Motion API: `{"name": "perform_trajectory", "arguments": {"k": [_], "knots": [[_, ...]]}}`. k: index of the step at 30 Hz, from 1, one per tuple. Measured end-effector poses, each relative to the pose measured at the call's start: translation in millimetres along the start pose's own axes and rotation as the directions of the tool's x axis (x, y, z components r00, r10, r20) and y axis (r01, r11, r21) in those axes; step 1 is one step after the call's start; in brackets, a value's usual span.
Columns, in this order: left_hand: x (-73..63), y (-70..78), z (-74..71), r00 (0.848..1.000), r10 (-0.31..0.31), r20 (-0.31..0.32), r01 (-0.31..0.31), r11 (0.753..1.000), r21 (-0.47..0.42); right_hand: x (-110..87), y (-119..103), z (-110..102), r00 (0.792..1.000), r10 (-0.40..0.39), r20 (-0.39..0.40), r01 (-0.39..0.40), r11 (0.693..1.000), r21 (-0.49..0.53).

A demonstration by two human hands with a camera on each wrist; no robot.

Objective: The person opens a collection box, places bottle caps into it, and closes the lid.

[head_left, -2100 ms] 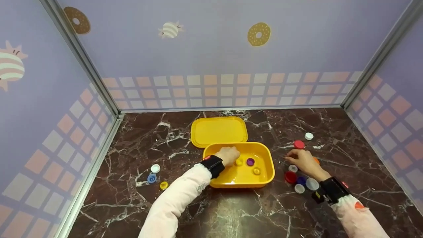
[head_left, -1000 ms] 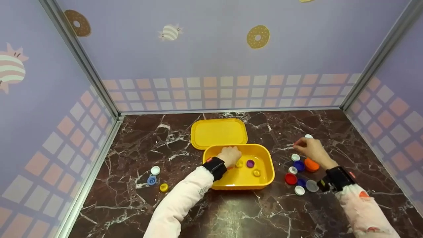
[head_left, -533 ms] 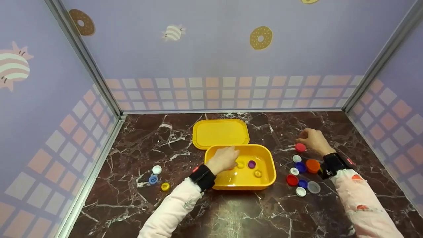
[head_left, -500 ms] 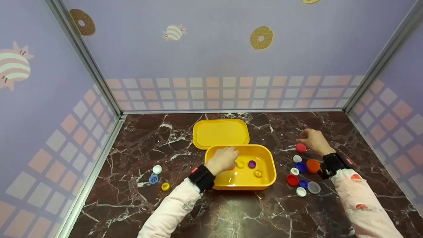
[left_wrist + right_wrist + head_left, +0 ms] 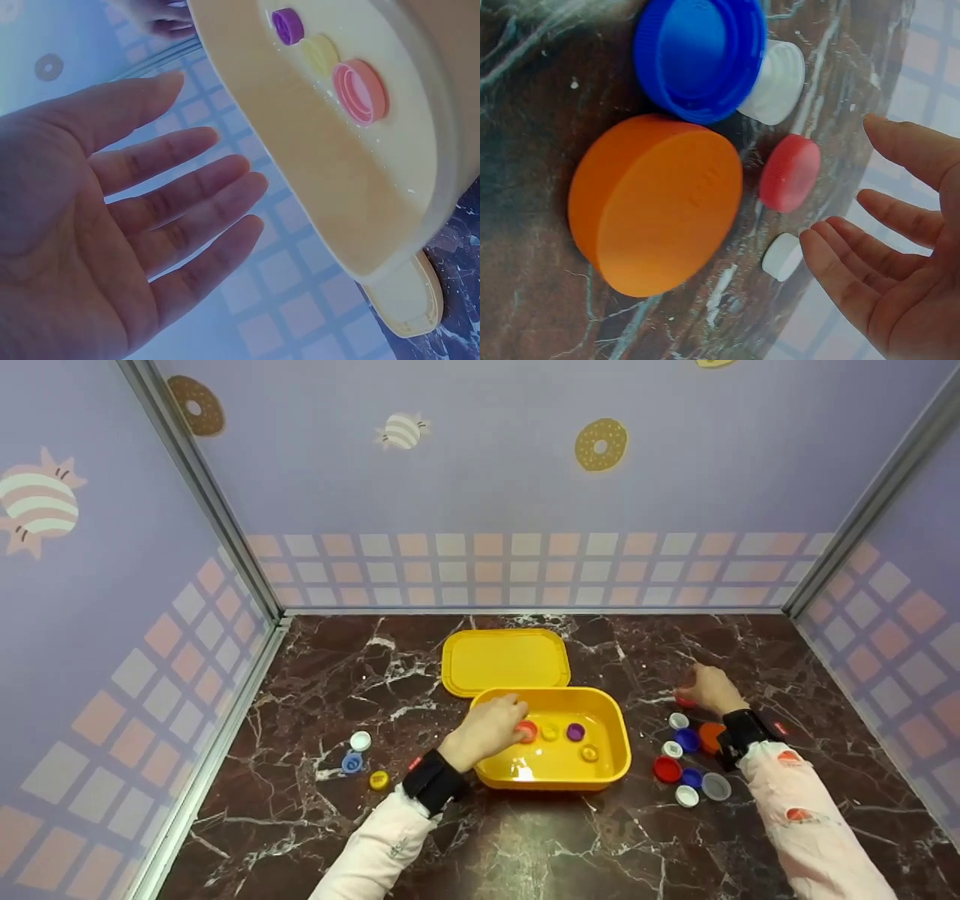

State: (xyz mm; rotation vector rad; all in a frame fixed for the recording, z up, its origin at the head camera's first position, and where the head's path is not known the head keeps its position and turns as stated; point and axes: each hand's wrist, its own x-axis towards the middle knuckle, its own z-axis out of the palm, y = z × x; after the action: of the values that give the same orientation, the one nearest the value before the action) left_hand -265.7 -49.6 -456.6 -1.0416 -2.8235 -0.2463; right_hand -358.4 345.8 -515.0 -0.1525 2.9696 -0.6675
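4 caps (image 5: 575, 732) in yel. box (image 5: 555, 771) nr L hand (image 5: 484, 731)

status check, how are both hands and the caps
Left hand empty, over the left end of the yellow box. Right hand empty, near a red cap. Four caps visible in the box, nothing visibly blocking.

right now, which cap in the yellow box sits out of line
The front yellow cap; the red cap, rear yellow cap and purple cap form a row behind it.
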Motion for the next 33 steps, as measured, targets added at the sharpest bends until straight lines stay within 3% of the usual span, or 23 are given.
{"name": "perform_trajectory", "arguments": {"k": [7,17,25,33], "knots": [[-14.1,-4.7,1.1,0.999,0.011,-0.038,-0.012,1.0,-0.014,0.2,6,11,1.0,0.012,0.017,-0.011,0.998,-0.061],[-28.6,-10.1,2.2,0.996,-0.016,-0.085,0.009,0.997,-0.072,-0.8,12,16,0.998,-0.056,-0.032,0.054,0.996,-0.07],[-35.7,-15.5,3.5,0.997,-0.046,-0.06,0.04,0.993,-0.109,-2.7,8,19,0.995,-0.082,-0.064,0.078,0.995,-0.06],[-39.9,-18.2,2.8,0.997,-0.069,-0.044,0.064,0.991,-0.117,-2.1,10,21,0.98,-0.157,-0.124,0.151,0.987,-0.057]]}}
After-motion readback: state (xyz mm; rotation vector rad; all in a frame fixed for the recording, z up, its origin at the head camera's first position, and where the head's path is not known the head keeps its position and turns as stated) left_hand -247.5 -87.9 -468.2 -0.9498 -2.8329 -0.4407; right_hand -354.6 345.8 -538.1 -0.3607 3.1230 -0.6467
